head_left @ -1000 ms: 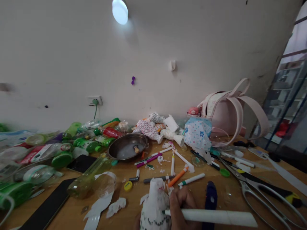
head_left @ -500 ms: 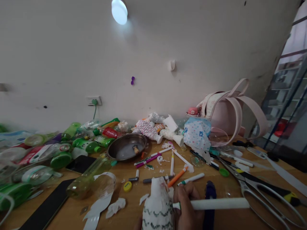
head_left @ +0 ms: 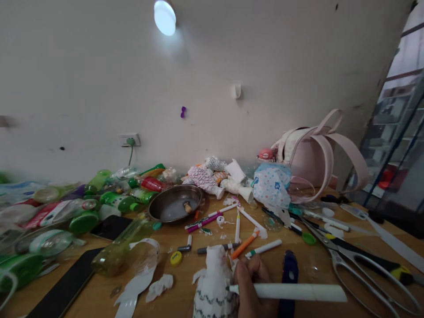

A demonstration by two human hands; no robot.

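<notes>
My right hand [head_left: 249, 282] is closed round a thick white marker [head_left: 291, 292] that lies sideways with its tip against a white paper-wrapped bottle [head_left: 213, 287] at the bottom middle. The bottle stands upright and carries drawn dark patterns near its base. My left hand is below the frame's edge and does not show. A dark blue cutter [head_left: 289, 276] lies just right of my right hand.
Loose markers [head_left: 238, 229] lie scattered on the wooden table [head_left: 185, 287]. A metal pan [head_left: 175, 202] sits behind them. Green plastic bottles [head_left: 82, 207] pile up at the left, with a phone [head_left: 66, 287]. Large scissors [head_left: 361, 265] and a pink bag [head_left: 314, 154] are at the right.
The marker's tip slid left and right along the bottle's side while my right hand shifted slightly. The bottle stayed upright in the same spot.
</notes>
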